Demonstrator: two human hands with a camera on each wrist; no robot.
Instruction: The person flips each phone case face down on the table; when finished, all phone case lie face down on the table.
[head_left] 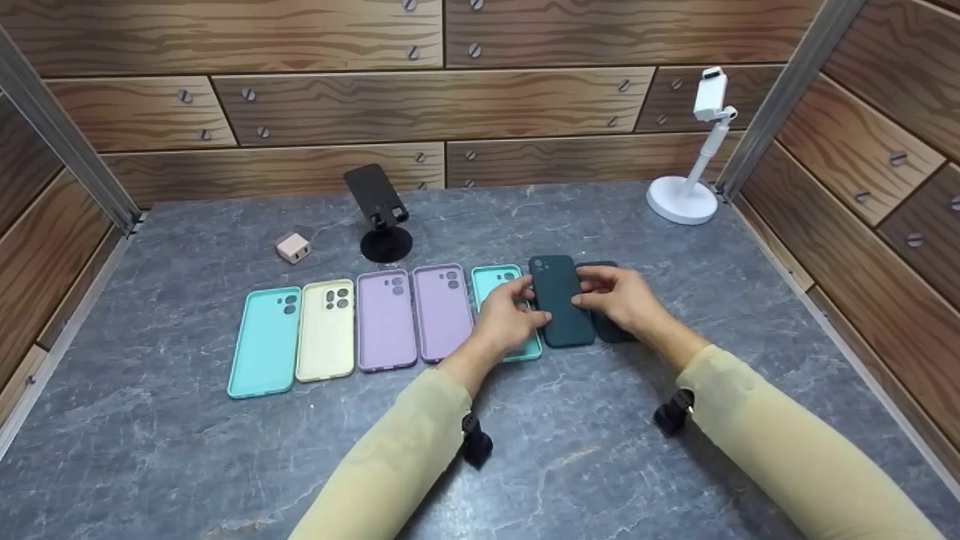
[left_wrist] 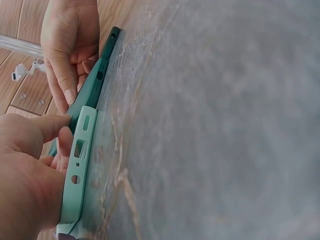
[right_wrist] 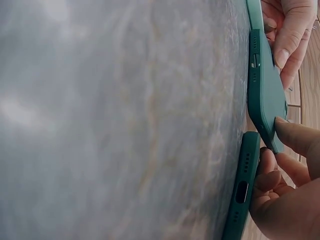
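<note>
Grey marble-patterned desk (head_left: 187,450) bearing a row of phone cases laid flat: teal case (head_left: 264,341), cream case (head_left: 326,330), two purple cases (head_left: 386,321), a second teal case (head_left: 495,279), dark green case (head_left: 559,300), and another dark case (head_left: 609,330) at the right end. Left hand (head_left: 510,319) and right hand (head_left: 619,296) both grip the dark green case by its edges, between the second teal case and the dark end case, one long edge tilted up off the desk. Behind the row: pink charger plug (head_left: 293,247), black phone stand (head_left: 382,214), white phone stand (head_left: 694,165)
</note>
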